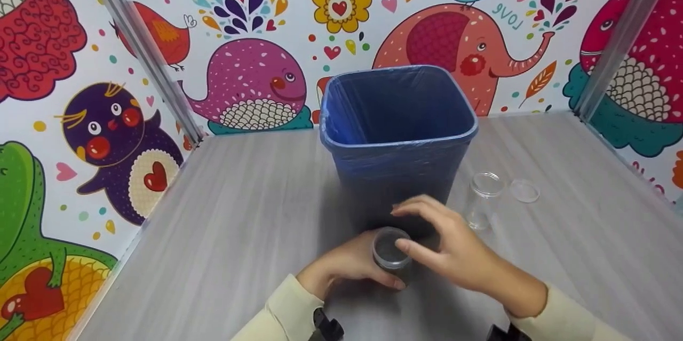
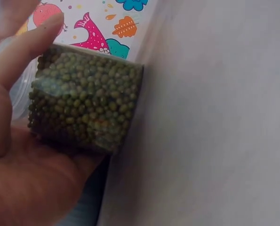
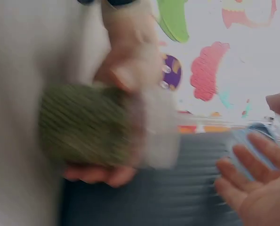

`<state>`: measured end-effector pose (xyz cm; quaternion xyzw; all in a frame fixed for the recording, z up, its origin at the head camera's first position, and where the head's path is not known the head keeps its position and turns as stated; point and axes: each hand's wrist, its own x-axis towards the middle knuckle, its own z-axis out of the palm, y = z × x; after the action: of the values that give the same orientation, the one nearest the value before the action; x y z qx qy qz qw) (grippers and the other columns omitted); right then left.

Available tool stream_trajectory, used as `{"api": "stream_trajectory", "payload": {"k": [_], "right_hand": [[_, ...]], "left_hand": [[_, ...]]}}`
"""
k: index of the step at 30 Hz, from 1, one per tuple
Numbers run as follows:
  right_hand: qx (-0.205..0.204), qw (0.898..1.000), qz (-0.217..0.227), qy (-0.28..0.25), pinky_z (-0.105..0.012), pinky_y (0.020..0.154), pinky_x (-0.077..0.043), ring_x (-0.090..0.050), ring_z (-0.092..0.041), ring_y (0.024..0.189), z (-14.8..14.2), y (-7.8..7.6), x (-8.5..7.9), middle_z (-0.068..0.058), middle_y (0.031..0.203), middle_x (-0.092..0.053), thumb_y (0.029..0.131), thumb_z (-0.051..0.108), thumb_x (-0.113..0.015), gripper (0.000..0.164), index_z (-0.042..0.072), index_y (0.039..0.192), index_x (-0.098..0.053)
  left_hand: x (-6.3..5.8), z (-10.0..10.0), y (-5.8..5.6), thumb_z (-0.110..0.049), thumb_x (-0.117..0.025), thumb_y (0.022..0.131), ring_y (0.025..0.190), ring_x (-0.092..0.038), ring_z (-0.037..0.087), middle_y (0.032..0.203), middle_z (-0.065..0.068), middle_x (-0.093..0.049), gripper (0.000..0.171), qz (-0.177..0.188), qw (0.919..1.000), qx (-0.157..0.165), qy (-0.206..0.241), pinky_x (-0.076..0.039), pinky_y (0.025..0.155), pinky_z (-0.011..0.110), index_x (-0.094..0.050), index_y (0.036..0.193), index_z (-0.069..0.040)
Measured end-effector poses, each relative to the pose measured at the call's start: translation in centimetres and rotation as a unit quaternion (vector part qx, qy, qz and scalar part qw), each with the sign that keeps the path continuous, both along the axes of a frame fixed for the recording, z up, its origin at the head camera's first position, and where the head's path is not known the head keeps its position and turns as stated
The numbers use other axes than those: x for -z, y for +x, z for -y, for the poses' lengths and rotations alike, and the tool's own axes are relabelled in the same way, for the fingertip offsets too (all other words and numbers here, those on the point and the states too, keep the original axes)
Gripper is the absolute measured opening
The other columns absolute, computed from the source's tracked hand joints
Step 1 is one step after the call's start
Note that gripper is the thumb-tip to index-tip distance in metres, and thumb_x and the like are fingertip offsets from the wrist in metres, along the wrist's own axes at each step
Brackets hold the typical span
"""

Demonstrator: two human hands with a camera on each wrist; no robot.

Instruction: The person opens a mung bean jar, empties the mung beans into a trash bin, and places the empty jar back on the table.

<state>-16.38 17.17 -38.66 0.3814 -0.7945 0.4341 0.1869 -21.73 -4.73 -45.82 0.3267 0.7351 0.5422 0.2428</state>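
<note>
My left hand grips a clear plastic jar around its side, close in front of the blue bin. Small round green beans, which look like mung beans, fill the jar's lower part in the left wrist view. Thumb and fingers spread apart, my right hand hovers at the jar's top, its thumb overlapping the rim in the head view. From the right wrist, the jar appears blurred and lies sideways in that picture, a pale translucent section at its top end; the right hand's fingers are spread apart from it.
A blue bin with a plastic liner stands behind the hands. To its right are a second clear jar, standing upright, and a round clear lid on the grey table. Cartoon-printed panels and metal posts border the table.
</note>
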Motion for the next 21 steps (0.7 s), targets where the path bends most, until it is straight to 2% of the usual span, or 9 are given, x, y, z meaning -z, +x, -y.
{"api": "stream_trajectory", "payload": {"k": [5,10,13,17,21], "right_hand": [[0.014,0.995,0.088,0.031,-0.036,0.104,-0.053,-0.063,-0.022,0.125,0.5,0.3,2.3,-0.001,0.135,-0.066,0.094,0.029,-0.085,0.054,0.006,0.139,-0.065],[0.021,0.989,0.138,0.043,-0.040,0.107,-0.051,-0.062,-0.022,0.129,1.1,0.3,4.3,-0.002,0.140,-0.066,0.089,0.040,-0.088,0.072,0.004,0.145,-0.060],[0.022,0.986,0.162,0.023,-0.039,0.107,-0.050,-0.063,-0.023,0.127,1.5,0.3,5.2,-0.004,0.139,-0.068,0.085,0.039,-0.092,0.078,0.005,0.147,-0.057],[0.020,0.978,0.205,-0.031,-0.032,0.108,-0.047,-0.063,-0.022,0.128,2.0,0.6,5.8,-0.006,0.140,-0.068,0.082,0.032,-0.095,0.081,0.006,0.146,-0.054],[0.048,0.965,0.245,-0.075,-0.030,0.107,-0.046,-0.064,-0.020,0.125,2.7,1.0,6.3,-0.003,0.138,-0.069,0.078,0.028,-0.097,0.076,0.009,0.141,-0.058]], "left_hand": [[0.0,0.0,0.1,0.002,-0.094,0.073,0.112,-0.064,0.005,0.123,-0.015,-0.068,0.076,0.012,0.9998,0.018,-0.002,-0.047,0.106,0.025,-0.061,0.140,-0.012],[-0.1,0.1,0.2,0.001,-0.093,0.075,0.117,-0.065,0.005,0.127,-0.017,-0.069,0.077,0.013,0.9991,0.040,-0.003,-0.047,0.108,0.026,-0.061,0.143,-0.015],[0.0,0.2,0.2,0.001,-0.094,0.075,0.118,-0.065,0.004,0.127,-0.018,-0.070,0.077,0.001,0.9990,0.045,-0.001,-0.047,0.109,0.026,-0.062,0.143,-0.015],[0.1,0.2,0.3,0.001,-0.093,0.076,0.117,-0.065,0.004,0.125,-0.016,-0.070,0.073,0.000,0.9988,0.049,0.003,-0.047,0.109,0.027,-0.064,0.141,-0.014],[0.1,0.1,0.4,0.002,-0.093,0.076,0.114,-0.066,0.005,0.123,-0.015,-0.071,0.069,0.003,0.9988,0.047,0.011,-0.049,0.108,0.027,-0.065,0.138,-0.012]]}}
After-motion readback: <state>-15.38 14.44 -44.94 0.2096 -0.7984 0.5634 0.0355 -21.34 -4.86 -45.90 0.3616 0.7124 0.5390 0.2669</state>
